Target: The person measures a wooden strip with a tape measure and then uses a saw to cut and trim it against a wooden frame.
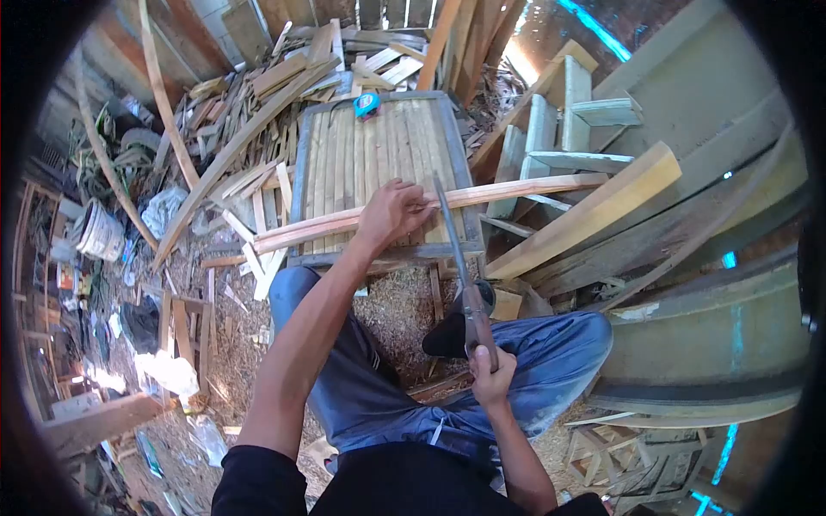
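Wooden plank (516, 190) across panel (344, 163) (sawdust floor (396, 314))

Bare panel (361, 146) is lying open behind the slat (533, 185), with only a tape (366, 104) sitting at its far edge. Scrap wood (241, 129) is crowding the left side, and a beam (594, 211) is blocking the right.

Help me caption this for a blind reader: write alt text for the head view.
A seated person's left hand holds a strip on a slatted panel while the right hand grips a saw set across it. Scrap wood lies around.
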Tool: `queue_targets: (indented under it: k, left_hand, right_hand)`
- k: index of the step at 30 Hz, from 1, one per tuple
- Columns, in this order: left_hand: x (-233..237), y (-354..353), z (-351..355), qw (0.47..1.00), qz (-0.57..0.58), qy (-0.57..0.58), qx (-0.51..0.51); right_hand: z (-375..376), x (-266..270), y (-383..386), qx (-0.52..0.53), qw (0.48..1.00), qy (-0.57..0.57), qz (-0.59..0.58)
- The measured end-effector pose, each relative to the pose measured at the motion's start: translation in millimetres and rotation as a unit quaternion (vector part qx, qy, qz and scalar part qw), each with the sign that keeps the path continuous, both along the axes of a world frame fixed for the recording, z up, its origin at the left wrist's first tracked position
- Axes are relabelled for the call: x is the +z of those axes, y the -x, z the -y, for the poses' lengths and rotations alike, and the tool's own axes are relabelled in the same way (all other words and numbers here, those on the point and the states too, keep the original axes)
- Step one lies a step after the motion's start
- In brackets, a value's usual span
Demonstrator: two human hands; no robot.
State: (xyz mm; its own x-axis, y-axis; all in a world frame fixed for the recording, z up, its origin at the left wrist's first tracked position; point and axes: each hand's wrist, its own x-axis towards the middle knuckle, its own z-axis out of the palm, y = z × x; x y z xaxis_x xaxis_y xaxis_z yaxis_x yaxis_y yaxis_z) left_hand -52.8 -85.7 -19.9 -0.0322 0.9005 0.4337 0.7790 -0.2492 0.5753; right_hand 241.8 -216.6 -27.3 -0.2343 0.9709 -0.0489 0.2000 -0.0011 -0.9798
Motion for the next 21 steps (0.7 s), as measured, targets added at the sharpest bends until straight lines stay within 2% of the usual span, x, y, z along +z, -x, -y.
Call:
queue_targets:
  k: [1, 2, 5, 7, 10, 12, 15, 19, 21]
  left_hand:
    - [-1.8, 0.9, 3.7, 1.0, 0.002, 0.007, 0.006]
    - [-1.9, 1.2, 3.0, 1.0, -0.009, 0.011, 0.008]
    - [-6.2, 2.4, -5.1, 0.999, -0.022, -0.021, 0.009]
    - [-3.1, 5.6, -4.6, 1.0, -0.005, 0.023, 0.015]
    - [0.3, 9.0, -7.0, 0.998, 0.017, 0.063, -0.002]
    - [3.1, 7.1, -6.2, 0.999, 0.016, 0.051, -0.001]
    - [-0.7, 11.5, -2.3, 0.999, 0.014, 0.034, 0.009]
    - [-5.6, 5.5, -5.1, 1.0, -0.003, -0.007, 0.001]
    - [-7.5, 4.5, -4.1, 1.0, -0.012, -0.015, 0.0]
  right_hand:
    - [7.3, 2.7, -3.3, -0.003, 1.0, 0.002, -0.011]
    - [-0.6, -1.3, 1.2, 0.017, 0.999, -0.037, 0.034]
    - [-36.5, 0.9, 50.1, -0.025, 0.996, -0.079, 0.021]
    - [-50.0, 3.3, 58.9, -0.024, 0.995, -0.09, 0.032]
    - [-40.5, 3.5, 42.8, -0.023, 0.999, -0.036, 0.021]
    - [-15.7, -6.2, 11.6, -0.008, 1.0, 0.02, -0.002]
    - [-9.4, 1.3, 4.2, 0.004, 1.0, -0.015, 0.013]
    - [-56.0, -1.5, 55.2, -0.005, 0.998, -0.059, 0.011]
    - [-72.8, 3.0, 70.7, -0.003, 0.996, -0.062, 0.06]
